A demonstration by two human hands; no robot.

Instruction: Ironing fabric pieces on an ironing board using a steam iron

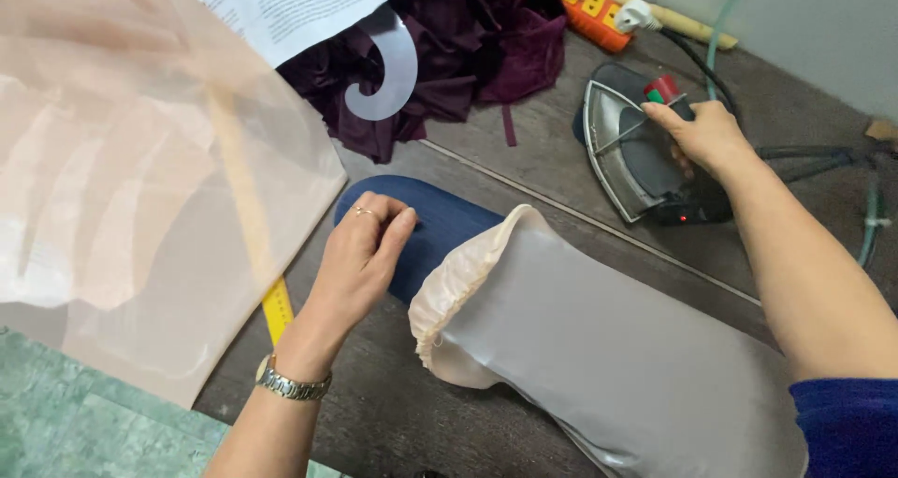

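At two o'clock my right hand (pixel 703 134) closes its grip on the iron (pixel 645 155); my left hand (pixel 365 244), loosely curled and empty, should flatten the gathered satin (pixel 599 347) first.

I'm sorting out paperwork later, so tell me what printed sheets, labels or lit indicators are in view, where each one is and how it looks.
Printed sheet: top centre, over the purple fabric; white, dense black text.
Indicator light: on the iron under the right hand; small red dot.
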